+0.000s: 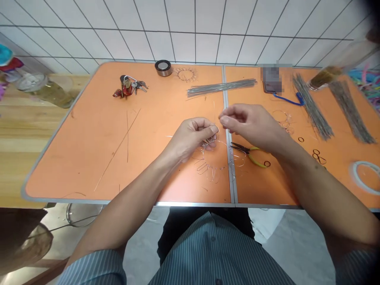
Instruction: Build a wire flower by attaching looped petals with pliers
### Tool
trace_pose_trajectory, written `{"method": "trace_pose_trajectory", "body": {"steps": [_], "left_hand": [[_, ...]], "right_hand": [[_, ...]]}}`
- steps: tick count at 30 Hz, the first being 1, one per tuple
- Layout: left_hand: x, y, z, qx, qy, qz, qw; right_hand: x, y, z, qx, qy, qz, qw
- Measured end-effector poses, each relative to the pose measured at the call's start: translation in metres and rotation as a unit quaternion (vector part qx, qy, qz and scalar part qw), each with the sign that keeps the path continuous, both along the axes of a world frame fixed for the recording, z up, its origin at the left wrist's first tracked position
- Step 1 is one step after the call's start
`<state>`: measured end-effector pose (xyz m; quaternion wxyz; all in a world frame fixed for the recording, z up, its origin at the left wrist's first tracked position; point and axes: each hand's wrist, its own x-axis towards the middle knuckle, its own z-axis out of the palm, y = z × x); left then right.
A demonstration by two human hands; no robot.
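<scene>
Near the table's middle, my left hand (197, 136) pinches the upper left part of a thin wire ring (214, 168) with looped wire petals around it. A fine wire end rises above its fingertips. To the right, my right hand (243, 120) is raised with thumb and fingers close together; whether it holds a thin wire cannot be made out. Yellow-handled pliers (247, 149) lie under and beside my right forearm.
Behind my hands is a wire bundle (222, 87), with keys (129, 86), a tape roll (163, 68) and another wire ring (185, 74). A phone (272, 81), more wire bundles (314, 107) and a white ring (366, 177) are at right. Loose wires (114, 152) lie left.
</scene>
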<state>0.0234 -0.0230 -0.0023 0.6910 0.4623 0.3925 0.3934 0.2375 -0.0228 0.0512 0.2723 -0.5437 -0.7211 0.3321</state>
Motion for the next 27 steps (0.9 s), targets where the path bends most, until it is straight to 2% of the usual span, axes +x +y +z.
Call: {"method": "trace_pose_trajectory", "body": {"steps": [4, 7, 11, 18, 27], "left_hand": [[0.002, 0.0, -0.002, 0.0, 0.011, -0.014, 1.0], [0.0, 0.001, -0.002, -0.002, 0.017, -0.019, 1.0], [-0.002, 0.001, -0.002, 0.006, -0.005, -0.021, 1.0], [0.002, 0.0, -0.003, 0.032, 0.016, 0.011, 0.999], [0.005, -0.002, -0.003, 0.039, 0.028, 0.029, 0.998]], "right_hand": [[-0.018, 0.013, -0.014, -0.036, 0.074, 0.012, 0.997], [-0.016, 0.014, -0.021, -0.032, 0.107, 0.011, 0.994], [-0.009, 0.014, -0.02, -0.007, 0.139, 0.002, 0.99], [-0.008, -0.001, -0.015, 0.06, 0.108, -0.012, 0.992], [-0.011, -0.014, -0.019, 0.092, 0.062, -0.018, 0.994]]}}
